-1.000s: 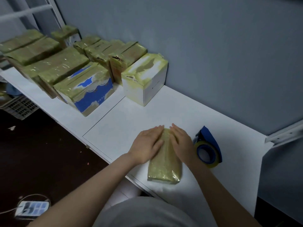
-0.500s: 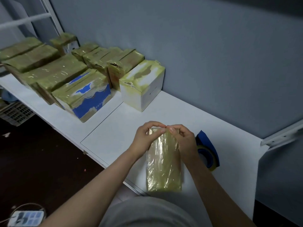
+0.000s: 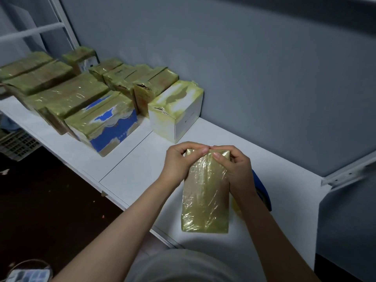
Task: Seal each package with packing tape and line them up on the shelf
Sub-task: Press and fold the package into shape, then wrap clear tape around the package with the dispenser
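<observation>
No writing can be read on any box; the print on the blue and white box (image 3: pixel 107 127) is too blurred. The left hand (image 3: pixel 179 161) and the right hand (image 3: pixel 234 167) both close their fingers on the far end of the taped package (image 3: pixel 205 200), tilted up above the white shelf (image 3: pixel 132 169) near its front edge. The tape dispenser (image 3: pixel 263 190) lies just beside the right wrist, mostly hidden. Bare shelf lies between this package and the white box (image 3: pixel 177 117). Behind it, sealed packages (image 3: pixel 67 94) stand in rows along the grey wall (image 3: pixel 244 68).
</observation>
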